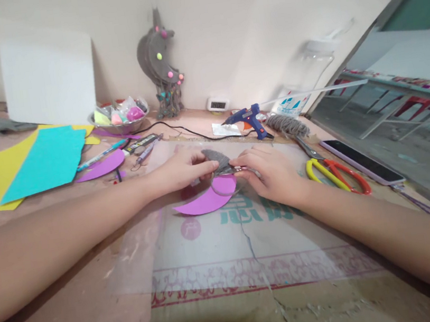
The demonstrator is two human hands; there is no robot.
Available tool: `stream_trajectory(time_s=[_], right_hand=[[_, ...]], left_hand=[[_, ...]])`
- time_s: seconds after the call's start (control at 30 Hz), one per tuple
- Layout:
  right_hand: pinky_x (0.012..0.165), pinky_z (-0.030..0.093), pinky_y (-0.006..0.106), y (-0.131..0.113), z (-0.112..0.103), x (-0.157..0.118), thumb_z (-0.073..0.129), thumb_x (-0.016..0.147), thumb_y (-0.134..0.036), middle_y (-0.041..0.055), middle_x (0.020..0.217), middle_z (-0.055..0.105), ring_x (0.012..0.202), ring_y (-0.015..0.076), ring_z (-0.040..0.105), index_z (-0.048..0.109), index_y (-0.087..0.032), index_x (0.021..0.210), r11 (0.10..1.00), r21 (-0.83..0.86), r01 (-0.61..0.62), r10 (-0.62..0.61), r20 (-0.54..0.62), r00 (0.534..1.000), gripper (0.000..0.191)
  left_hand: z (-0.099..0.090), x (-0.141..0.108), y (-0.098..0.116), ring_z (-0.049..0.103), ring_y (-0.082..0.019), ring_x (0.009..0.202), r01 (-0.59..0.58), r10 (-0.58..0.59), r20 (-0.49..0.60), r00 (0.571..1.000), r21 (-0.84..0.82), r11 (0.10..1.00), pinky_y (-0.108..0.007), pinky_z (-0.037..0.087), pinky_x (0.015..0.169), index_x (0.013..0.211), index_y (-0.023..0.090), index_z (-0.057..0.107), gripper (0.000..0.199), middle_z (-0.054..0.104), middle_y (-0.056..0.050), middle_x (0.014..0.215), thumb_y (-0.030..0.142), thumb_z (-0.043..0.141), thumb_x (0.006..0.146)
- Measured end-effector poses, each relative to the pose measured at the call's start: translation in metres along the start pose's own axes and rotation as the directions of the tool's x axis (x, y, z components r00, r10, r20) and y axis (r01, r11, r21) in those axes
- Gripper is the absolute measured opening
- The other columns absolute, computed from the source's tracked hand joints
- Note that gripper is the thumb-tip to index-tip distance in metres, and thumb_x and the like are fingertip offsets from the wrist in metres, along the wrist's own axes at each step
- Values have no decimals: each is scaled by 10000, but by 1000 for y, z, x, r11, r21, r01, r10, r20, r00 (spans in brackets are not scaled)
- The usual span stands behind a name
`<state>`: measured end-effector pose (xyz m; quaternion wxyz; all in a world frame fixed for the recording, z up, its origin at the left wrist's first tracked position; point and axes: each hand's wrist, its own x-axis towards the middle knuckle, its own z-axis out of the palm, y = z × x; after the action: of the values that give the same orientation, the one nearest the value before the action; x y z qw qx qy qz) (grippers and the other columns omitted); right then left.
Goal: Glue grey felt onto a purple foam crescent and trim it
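Observation:
My left hand [195, 166] pinches the left side of a grey yarn-wrapped piece [218, 161] between thumb and fingers. On its right side, the fingers of my right hand [258, 168] are closed at the edge, by a small item too blurred to name. Just below both hands is a purple crescent [206, 198], its pointed end toward the left. A strand of grey yarn loops over the crescent and trails down across the plastic sheet [211, 247].
Scissors [337, 173] and a phone [363, 161] lie right. Behind are a blue glue gun [251, 118], grey yarn [288, 125], a clock [218, 104] and a bowl [124, 124]. Coloured sheets [45, 161] lie left; a decorated grey moon [156, 57] stands against the wall.

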<state>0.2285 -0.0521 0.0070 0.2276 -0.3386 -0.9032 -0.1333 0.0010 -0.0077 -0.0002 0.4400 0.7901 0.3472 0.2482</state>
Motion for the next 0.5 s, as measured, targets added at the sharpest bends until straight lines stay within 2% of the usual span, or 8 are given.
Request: stream_trajectory(time_s=[0.23,0.5], right_hand=[[661,469,345,8,4,-3,513,897,-272,75,870,630,760,213,582,545,-172,1083,994,81,-78,90,-150,985,214],[674,448,340,-2,2,-1,507,911,-268,82,887,637,782,214,585,538,-150,1076,999,-6,42,-42,-54,998,205]], left_hand=[[0,0,2,442,-69,447,17,-17,-6,1000,-55,998,-222,328,448,615,135,587,353,555,1,544,399,545,847],[2,0,2,506,-96,542,-66,68,-11,998,118,991,-212,363,512,667,144,592,339,588,-5,594,408,513,864]])
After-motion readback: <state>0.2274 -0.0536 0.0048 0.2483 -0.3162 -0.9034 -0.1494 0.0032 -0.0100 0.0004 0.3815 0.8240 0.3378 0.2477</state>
